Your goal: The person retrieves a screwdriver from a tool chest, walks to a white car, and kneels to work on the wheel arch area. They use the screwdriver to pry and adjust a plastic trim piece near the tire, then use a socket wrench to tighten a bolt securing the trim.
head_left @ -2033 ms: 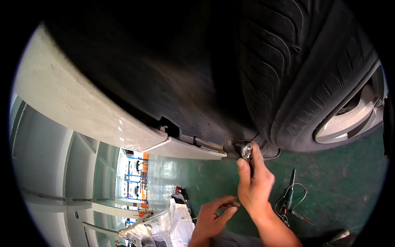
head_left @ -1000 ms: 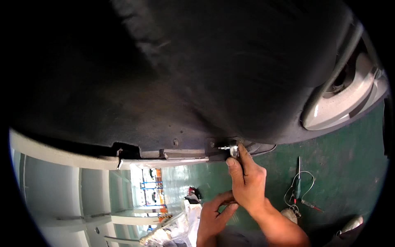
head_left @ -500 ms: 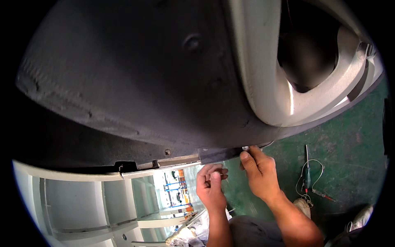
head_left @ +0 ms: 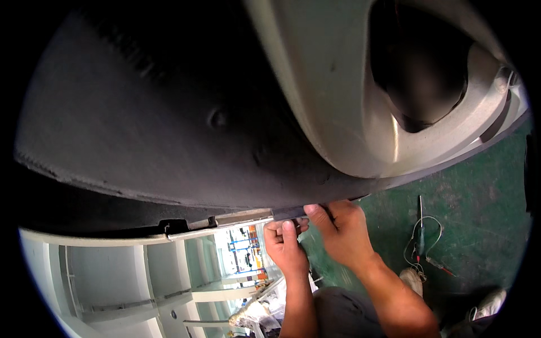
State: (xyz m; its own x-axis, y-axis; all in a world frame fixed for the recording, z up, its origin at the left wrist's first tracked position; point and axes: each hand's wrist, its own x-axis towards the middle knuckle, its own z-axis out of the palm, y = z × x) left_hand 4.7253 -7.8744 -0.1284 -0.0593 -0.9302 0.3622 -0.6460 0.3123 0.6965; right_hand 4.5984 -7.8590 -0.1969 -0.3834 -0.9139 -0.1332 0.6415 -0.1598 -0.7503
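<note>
A black tyre with a silver wheel rim fills the upper part of the view. Below the tyre, a dark flat strip runs along the lower edge of the dark trim. My right hand is closed on the strip, its thumb pressed on the face and the fingers bent out of sight. Just left of it, my left hand has its fingers curled and thumb raised, close under the strip's lower edge. Whatever lies in those fingers, if anything, is too small to make out.
On the green floor at right lies a screwdriver-like test light with a teal handle and a looped wire with a red end. Shoes show beside it. Clear plastic sheeting lies at bottom centre, left of my left forearm.
My right hand has moved left along the strip, covering more of it. My left hand has shifted slightly up and left towards it. The view has shifted, so the wheel appears larger.
</note>
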